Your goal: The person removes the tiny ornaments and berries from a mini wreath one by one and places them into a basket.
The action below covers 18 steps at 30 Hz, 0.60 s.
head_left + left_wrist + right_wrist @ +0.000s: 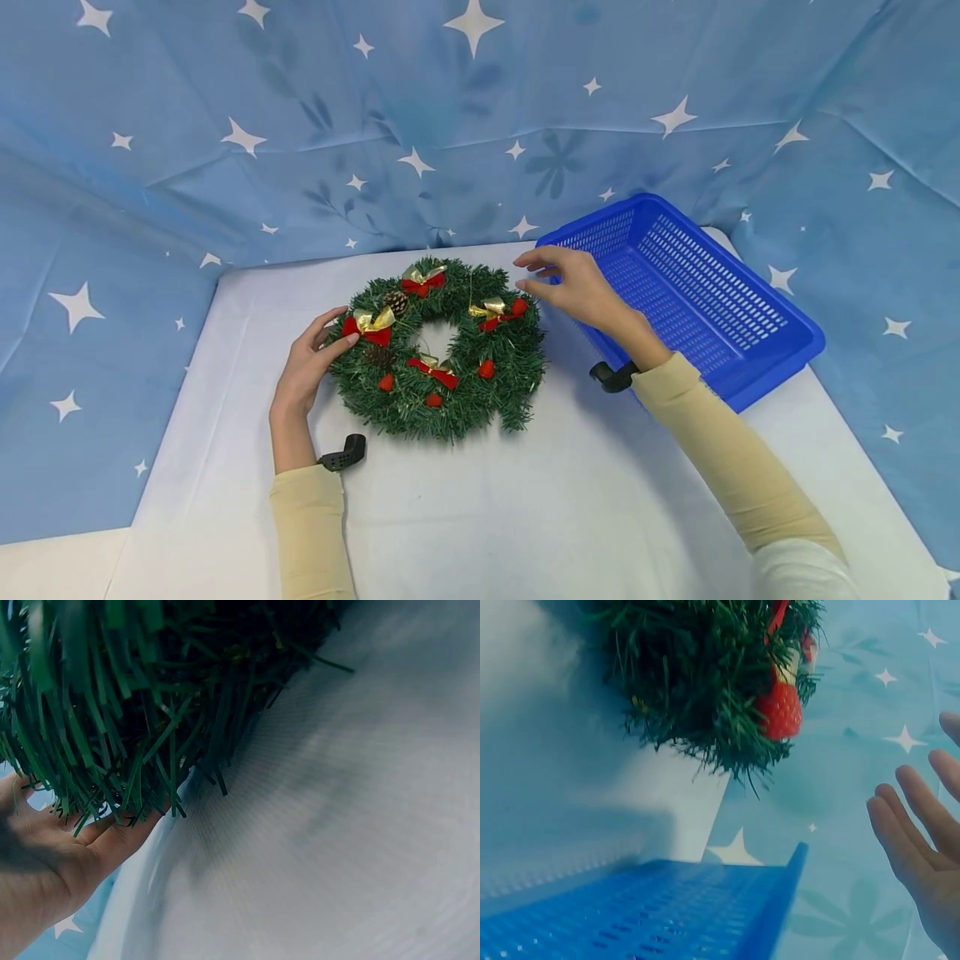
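Observation:
A green Christmas wreath point(517, 367) with red-and-gold bows, pine cones and red berry ornaments lies on the white table. My left hand point(302, 375) grips its left edge, thumb on top by a bow point(367, 327) and fingers at the outer side. In the left wrist view, green needles hide part of that hand point(60, 855). Off the wreath's upper right side, my right hand point(577, 287) hovers with nothing in it, thumb and fingers apart. The right wrist view has its fingers point(922, 806) extended, away from the red berry ornament point(781, 712).
A blue perforated plastic basket point(750, 275) stands at the right of the table point(480, 517), partly under my right forearm. Blue star-patterned cloth point(450, 108) hangs behind and along both sides. A black wrist device point(345, 454) sits by my left wrist.

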Available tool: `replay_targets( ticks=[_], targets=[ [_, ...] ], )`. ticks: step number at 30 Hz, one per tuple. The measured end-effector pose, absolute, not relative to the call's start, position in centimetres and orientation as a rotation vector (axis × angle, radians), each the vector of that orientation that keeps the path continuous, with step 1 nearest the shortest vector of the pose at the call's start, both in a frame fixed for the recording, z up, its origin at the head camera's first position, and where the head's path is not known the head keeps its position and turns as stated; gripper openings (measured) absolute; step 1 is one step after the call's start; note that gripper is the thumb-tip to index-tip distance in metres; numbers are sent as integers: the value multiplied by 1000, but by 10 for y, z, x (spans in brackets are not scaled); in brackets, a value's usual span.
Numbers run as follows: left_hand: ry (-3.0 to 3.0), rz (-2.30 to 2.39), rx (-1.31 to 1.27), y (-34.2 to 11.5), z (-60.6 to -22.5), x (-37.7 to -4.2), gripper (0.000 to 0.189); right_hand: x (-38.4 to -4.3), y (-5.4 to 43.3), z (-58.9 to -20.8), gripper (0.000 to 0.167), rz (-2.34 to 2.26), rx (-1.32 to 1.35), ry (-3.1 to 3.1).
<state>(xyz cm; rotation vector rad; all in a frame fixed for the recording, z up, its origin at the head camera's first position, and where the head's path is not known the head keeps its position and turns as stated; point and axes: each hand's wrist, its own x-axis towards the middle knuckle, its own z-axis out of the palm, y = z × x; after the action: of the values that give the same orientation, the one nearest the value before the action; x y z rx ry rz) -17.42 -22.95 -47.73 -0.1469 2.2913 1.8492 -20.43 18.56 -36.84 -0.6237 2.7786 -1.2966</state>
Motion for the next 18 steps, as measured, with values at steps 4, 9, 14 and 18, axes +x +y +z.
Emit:
replay_targets(
  ticks=[4, 9, 14, 18],
  targets=[
    [2305, 1834, -141, -231, -480, -177, 71, -201, 179, -372, 32, -1320, -667, 2759],
    [2306, 1828, -146, -231, -481, -178, 70, -198, 167, -379, 33, -1348, -753, 2722],
    [2307, 1829, -151, -231, -480, -176, 70, -197, 152, -386, 33, -1343, -819, 2694],
    [2298, 1836, -158, -231, -480, -176, 70, -196, 142, -389, 33, -1360, -849, 2641]
  ],
)
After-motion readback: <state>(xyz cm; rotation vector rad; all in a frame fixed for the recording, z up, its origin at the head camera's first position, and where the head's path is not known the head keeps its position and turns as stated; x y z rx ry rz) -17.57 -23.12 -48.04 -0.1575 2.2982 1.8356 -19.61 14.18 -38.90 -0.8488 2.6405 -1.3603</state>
